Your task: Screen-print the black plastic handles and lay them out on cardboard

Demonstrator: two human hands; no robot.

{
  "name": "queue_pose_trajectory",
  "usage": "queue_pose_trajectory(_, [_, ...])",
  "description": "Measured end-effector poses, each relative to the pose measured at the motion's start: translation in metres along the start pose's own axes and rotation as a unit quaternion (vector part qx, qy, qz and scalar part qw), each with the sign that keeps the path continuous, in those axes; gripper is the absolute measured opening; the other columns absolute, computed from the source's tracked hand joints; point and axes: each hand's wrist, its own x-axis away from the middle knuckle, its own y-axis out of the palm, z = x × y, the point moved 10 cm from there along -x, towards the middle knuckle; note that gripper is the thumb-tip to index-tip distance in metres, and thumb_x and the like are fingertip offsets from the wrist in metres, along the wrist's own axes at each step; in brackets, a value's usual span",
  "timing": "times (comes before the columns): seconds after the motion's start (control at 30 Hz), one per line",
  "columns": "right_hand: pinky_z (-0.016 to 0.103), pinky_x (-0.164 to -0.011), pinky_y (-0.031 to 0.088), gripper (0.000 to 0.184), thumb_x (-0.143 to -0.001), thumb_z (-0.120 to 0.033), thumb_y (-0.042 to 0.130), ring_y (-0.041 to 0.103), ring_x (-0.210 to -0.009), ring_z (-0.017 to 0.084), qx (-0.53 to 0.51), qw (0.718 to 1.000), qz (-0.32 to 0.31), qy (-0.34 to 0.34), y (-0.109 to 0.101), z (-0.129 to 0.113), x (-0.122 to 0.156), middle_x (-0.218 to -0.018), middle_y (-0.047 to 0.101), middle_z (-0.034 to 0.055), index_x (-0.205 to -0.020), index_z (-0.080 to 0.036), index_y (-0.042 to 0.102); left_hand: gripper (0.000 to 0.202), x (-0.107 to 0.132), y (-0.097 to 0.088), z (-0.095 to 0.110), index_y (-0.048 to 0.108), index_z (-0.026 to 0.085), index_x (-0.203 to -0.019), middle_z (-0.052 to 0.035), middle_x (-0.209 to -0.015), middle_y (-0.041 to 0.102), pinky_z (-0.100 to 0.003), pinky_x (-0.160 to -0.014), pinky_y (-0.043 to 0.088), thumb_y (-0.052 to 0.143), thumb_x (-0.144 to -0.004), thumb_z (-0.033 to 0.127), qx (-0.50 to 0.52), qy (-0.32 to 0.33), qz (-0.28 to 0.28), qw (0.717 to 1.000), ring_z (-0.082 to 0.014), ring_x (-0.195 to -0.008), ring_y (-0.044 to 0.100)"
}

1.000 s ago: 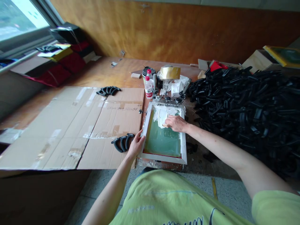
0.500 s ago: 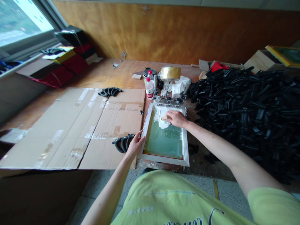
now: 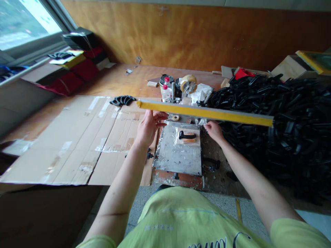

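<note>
The silk-screen frame [image 3: 204,112] is tilted up so I see it edge-on, its yellow-taped edge running across the view. Just below its left part is my left hand [image 3: 148,127], fingers stretched out and apart; whether they touch the frame I cannot tell. Under the frame's middle, my right hand [image 3: 213,131] has its fingers pressed together beside a small whitish thing; what they hold is unclear. A grey metal base plate [image 3: 178,160] lies uncovered beneath. On it a black curved handle [image 3: 187,135] rests on a small light-coloured block.
A large heap of black handles [image 3: 284,144] fills the right side. Flattened cardboard [image 3: 64,144] covers the left, with several black handles [image 3: 122,100] on it. Bottles [image 3: 166,92] and a tape roll [image 3: 188,84] stand behind the plate.
The screen frame has swung up from lying flat, uncovering the plate and the black handle. My left hand has moved up and forward; my right hand has moved to the right.
</note>
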Motion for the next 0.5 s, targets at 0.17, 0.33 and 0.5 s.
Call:
queue_pose_trajectory(0.17, [0.036, -0.087, 0.043, 0.022, -0.083, -0.028, 0.067, 0.056, -0.102, 0.024, 0.059, 0.986, -0.077, -0.136, 0.057, -0.071, 0.041, -0.102, 0.065, 0.0075, -0.103, -0.021, 0.065, 0.052, 0.021, -0.003, -0.057, 0.057, 0.020, -0.117, -0.0068, -0.093, 0.071, -0.022, -0.062, 0.053, 0.048, -0.087, 0.061, 0.010, -0.095, 0.057, 0.994, -0.0141, -0.078, 0.067])
queue_pose_trajectory(0.33, [0.037, -0.087, 0.045, 0.017, -0.092, -0.030, 0.055, 0.054, -0.095, 0.023, 0.075, 0.965, -0.060, -0.242, 0.056, -0.152, 0.091, -0.092, 0.063, 0.0089, -0.093, -0.017, 0.066, 0.050, 0.110, 0.007, -0.179, 0.062, 0.016, -0.105, -0.0134, -0.099, 0.072, -0.027, -0.056, 0.053, 0.059, -0.081, 0.059, -0.010, -0.350, -0.026, 0.936, -0.0215, -0.080, 0.069])
queue_pose_trajectory(0.5, [0.030, -0.088, 0.047, 0.020, -0.093, -0.021, 0.052, 0.058, -0.098, 0.017, -0.028, 0.954, -0.129, -0.270, 0.054, -0.140, 0.127, -0.106, 0.065, 0.0044, -0.109, -0.023, 0.065, 0.041, 0.143, -0.098, -0.185, 0.062, 0.018, -0.074, -0.0063, -0.073, 0.072, -0.023, -0.049, 0.046, 0.059, -0.080, 0.058, -0.084, -0.323, 0.101, 0.937, -0.0155, -0.061, 0.064])
